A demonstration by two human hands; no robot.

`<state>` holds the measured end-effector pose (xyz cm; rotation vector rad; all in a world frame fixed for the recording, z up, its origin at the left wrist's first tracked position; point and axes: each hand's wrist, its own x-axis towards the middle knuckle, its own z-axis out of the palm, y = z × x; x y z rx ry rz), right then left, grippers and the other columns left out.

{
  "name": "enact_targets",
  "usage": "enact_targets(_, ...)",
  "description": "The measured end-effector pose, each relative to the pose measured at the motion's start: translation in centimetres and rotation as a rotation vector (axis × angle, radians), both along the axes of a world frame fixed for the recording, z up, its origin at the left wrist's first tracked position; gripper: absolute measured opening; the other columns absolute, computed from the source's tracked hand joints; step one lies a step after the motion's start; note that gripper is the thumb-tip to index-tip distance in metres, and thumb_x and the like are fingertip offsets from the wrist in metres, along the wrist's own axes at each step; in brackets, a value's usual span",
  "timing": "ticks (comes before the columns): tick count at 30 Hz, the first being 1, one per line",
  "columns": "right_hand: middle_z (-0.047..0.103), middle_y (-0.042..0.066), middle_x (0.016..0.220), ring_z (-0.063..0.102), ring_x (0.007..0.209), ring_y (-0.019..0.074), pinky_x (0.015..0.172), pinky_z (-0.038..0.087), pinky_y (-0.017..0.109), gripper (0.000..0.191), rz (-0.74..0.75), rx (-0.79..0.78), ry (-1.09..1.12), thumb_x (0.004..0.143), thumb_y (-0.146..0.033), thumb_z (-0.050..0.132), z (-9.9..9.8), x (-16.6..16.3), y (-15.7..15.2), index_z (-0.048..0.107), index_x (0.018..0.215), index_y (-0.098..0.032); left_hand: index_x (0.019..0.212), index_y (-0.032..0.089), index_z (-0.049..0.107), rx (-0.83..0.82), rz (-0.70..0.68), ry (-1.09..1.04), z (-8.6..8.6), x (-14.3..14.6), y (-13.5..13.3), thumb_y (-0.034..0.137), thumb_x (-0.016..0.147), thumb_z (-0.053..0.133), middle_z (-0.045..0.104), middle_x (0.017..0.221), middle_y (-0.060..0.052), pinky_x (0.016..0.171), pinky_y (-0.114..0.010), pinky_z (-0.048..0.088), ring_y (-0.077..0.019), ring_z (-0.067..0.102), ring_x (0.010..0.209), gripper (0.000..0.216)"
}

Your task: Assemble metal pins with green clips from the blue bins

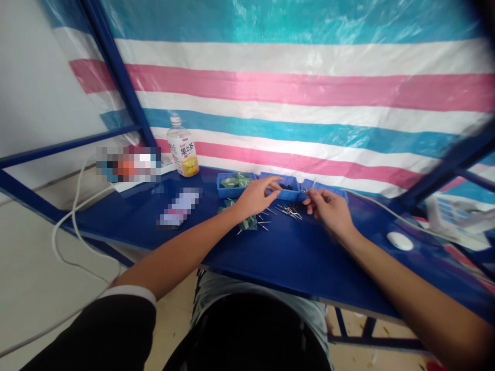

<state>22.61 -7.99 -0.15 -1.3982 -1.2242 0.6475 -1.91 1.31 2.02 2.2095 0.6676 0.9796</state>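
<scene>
My left hand (pixel 257 195) reaches over the near edge of the middle blue bin (pixel 290 195), which holds small black parts. Its fingers are stretched out with the thumb apart, and nothing shows in them. Thumb and fingers of my right hand (pixel 328 207) are pinched on a slim silver piece that looks like a blind rivet, in front of the right blue bin (pixel 344 195). On the table between my hands lies a loose pile of silver blind rivets (pixel 290 211). More of them are scattered near green-tinted plastic packets (pixel 249 223) under my left wrist.
A left blue bin (pixel 222 191) contains green packets. Further left are a drink bottle (pixel 182 149) and a blurred-out phone (pixel 180 207). A white oval object (pixel 399 241) lies to the right. White cables (pixel 390 208) cross the table; a striped sheet (pixel 294 93) hangs behind.
</scene>
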Motion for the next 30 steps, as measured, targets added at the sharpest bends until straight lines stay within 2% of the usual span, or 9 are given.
enact_targets(3,0.073,0.008,0.068,0.057,0.044,0.0133,0.034,0.032,0.024,0.060,-0.022,-0.085,0.157,0.087,-0.078,0.073,0.3,0.3,-0.2,0.073,0.084,-0.018,0.111,0.022,0.081,0.051,-0.044,0.151,1.9,-1.7,1.2,0.026,0.094,0.071,0.083,0.110,-0.008,0.092,-0.035,0.059,-0.0221,0.076,0.099,0.020)
enact_targets(4,0.071,0.007,0.066,0.057,0.043,0.0132,0.033,0.032,0.023,0.061,-0.009,-0.099,0.175,0.087,-0.078,0.073,0.3,0.3,-0.3,0.072,0.083,-0.018,0.109,0.022,0.082,0.037,-0.070,0.189,2.6,-2.4,1.4,0.028,0.092,0.075,0.083,0.108,-0.008,0.091,-0.035,0.058,-0.0225,0.076,0.097,0.020)
enact_targets(7,0.069,0.005,0.063,0.058,0.044,0.0132,0.035,0.035,0.024,0.060,0.053,-0.087,0.145,0.089,-0.078,0.071,0.3,-0.1,-0.7,0.073,0.083,-0.019,0.116,0.023,0.082,-0.042,-0.120,0.336,4.9,-5.0,1.0,0.038,0.089,0.079,0.083,0.112,-0.008,0.088,-0.032,0.057,-0.0235,0.078,0.099,0.031)
enact_targets(9,0.071,0.004,0.065,0.060,0.046,0.0135,0.039,0.040,0.025,0.058,0.098,-0.067,0.077,0.091,-0.077,0.070,0.3,-0.4,-0.9,0.074,0.086,-0.019,0.122,0.024,0.080,-0.016,-0.067,0.430,6.0,-7.1,-0.2,0.047,0.090,0.078,0.081,0.120,-0.007,0.092,-0.031,0.056,-0.0252,0.076,0.108,0.039)
enact_targets(11,0.072,0.004,0.066,0.061,0.047,0.0139,0.044,0.045,0.026,0.058,0.133,-0.052,0.003,0.094,-0.076,0.067,0.5,-0.8,-1.2,0.074,0.087,-0.019,0.129,0.026,0.078,0.029,0.043,0.546,6.3,-9.2,-2.1,0.056,0.089,0.076,0.078,0.130,-0.008,0.101,-0.032,0.053,-0.0294,0.072,0.122,0.050)
enact_targets(15,0.071,0.003,0.065,0.063,0.049,0.0149,0.052,0.050,0.028,0.056,0.172,-0.023,-0.096,0.097,-0.074,0.064,1.0,-1.5,-1.8,0.072,0.083,-0.020,0.156,0.027,0.059,-0.019,0.323,0.725,4.6,-12.2,-6.0,0.077,0.086,0.069,0.063,0.154,-0.015,0.112,-0.042,0.048,-0.0401,0.061,0.138,0.087)
enact_targets(18,0.071,0.003,0.063,0.062,0.050,0.0155,0.053,0.050,0.029,0.056,0.176,-0.015,-0.121,0.097,-0.074,0.064,1.2,-1.7,-2.0,0.072,0.083,-0.021,0.165,0.025,0.048,-0.072,0.424,0.800,2.6,-12.4,-7.6,0.089,0.076,0.068,0.052,0.164,-0.020,0.113,-0.050,0.046,-0.0496,0.049,0.149,0.112)
enact_targets(22,0.072,0.003,0.066,0.062,0.051,0.0155,0.056,0.051,0.030,0.055,0.182,-0.016,-0.131,0.097,-0.074,0.064,0.9,-1.5,-1.9,0.072,0.081,-0.022,0.168,0.019,0.042,-0.097,0.448,0.804,0.9,-10.9,-7.9,0.082,0.085,0.065,0.048,0.166,-0.023,0.116,-0.052,0.045,-0.0501,0.040,0.154,0.106)
enact_targets(30,0.072,0.002,0.067,0.063,0.053,0.0153,0.060,0.053,0.031,0.056,0.219,-0.029,-0.171,0.099,-0.073,0.062,0.1,-1.5,-1.6,0.069,0.077,-0.022,0.149,0.022,0.063,-0.065,0.367,0.647,0.3,-7.3,-7.5,0.062,0.093,0.068,0.062,0.148,-0.017,0.115,-0.046,0.049,-0.0400,0.057,0.139,0.070)
